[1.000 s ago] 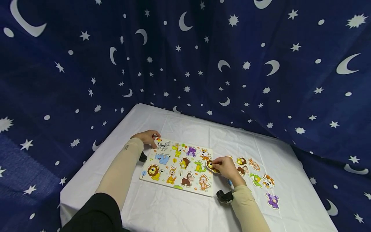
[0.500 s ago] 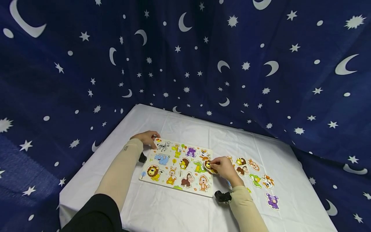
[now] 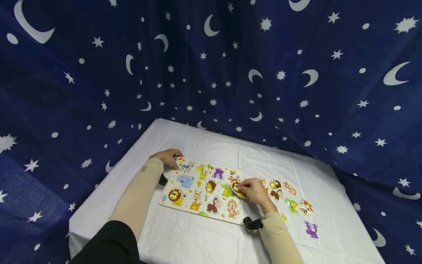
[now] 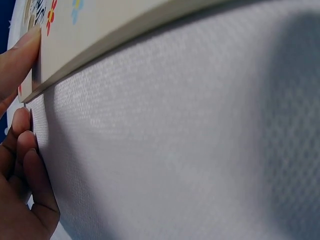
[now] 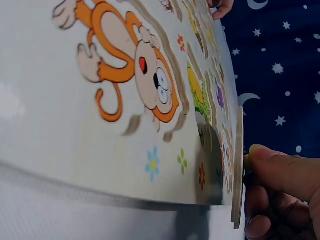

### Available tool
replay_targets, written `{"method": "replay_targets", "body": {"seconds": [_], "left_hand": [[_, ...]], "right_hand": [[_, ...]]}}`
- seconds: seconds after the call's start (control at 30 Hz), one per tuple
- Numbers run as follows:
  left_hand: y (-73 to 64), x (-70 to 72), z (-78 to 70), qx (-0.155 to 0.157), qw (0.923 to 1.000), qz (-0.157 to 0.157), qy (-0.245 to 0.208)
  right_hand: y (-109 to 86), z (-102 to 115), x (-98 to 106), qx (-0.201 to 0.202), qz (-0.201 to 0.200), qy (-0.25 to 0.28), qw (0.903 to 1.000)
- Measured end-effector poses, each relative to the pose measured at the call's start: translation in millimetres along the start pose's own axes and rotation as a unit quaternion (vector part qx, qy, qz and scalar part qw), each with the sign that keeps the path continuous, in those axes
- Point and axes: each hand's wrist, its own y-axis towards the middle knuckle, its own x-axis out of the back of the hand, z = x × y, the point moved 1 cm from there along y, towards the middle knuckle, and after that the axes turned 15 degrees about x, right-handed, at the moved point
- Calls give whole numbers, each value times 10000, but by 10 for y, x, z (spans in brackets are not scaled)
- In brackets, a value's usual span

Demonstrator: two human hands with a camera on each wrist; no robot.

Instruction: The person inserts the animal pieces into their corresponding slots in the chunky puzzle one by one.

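Note:
A wooden animal puzzle board (image 3: 204, 211) lies on the white-covered table. My left hand (image 3: 166, 157) grips its far left corner; in the left wrist view the thumb (image 4: 20, 57) lies on the board and the other fingers curl beside the corner. My right hand (image 3: 255, 192) pinches a lion puzzle piece (image 3: 236, 189) by what looks like a small knob, over the board's right edge. The right wrist view shows this lion piece (image 5: 238, 170) edge-on, tilted above the board near the printed monkey. The lion picture (image 3: 175, 197) is at the board's near left.
Loose puzzle pieces lie right of the board, including a purple one (image 3: 311, 229), a crocodile (image 3: 291, 206), a tiger (image 3: 306, 208), a monkey (image 3: 289, 188) and a hedgehog (image 3: 275, 184). Some are partly hidden by my right arm. A dark starry curtain (image 3: 211, 73) hangs behind the table.
My right hand has moved slightly left with the lion piece, which now overlaps the board's right side more. The left hand has stayed at the corner.

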Motion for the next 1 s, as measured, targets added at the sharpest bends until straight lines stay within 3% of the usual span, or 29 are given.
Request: {"method": "replay_targets", "body": {"seconds": [0.63, 1.0], "left_hand": [[31, -29, -1, 15, 9998, 36, -190], [17, -26, 14, 15, 9999, -29, -148]], "right_hand": [[13, 35, -63, -43, 72, 79, 9999], [26, 77, -96, 181, 165, 32, 9997]]}}
